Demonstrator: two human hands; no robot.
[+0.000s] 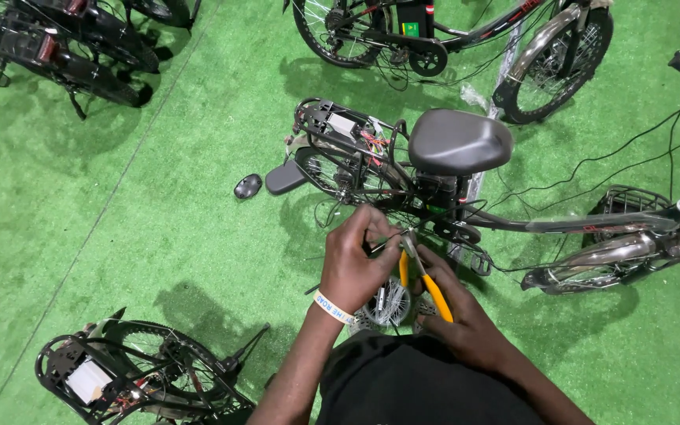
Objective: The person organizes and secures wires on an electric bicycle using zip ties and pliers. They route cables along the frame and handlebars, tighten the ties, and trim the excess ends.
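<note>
A black electric bicycle stands on green turf below me, with a wide grey saddle and a rear rack showing loose red and white wires. My left hand, a pale band on its wrist, pinches something thin, perhaps a wire or tie, beside the frame under the saddle. My right hand grips yellow-handled cutters whose jaws point up toward the left fingertips. A bundle of white cable ties lies under my hands.
Another bicycle stands beyond, more bikes at top left, and one with a white box on its rack at bottom left. A black oval part and a grey cover lie on the turf. Black cables trail right.
</note>
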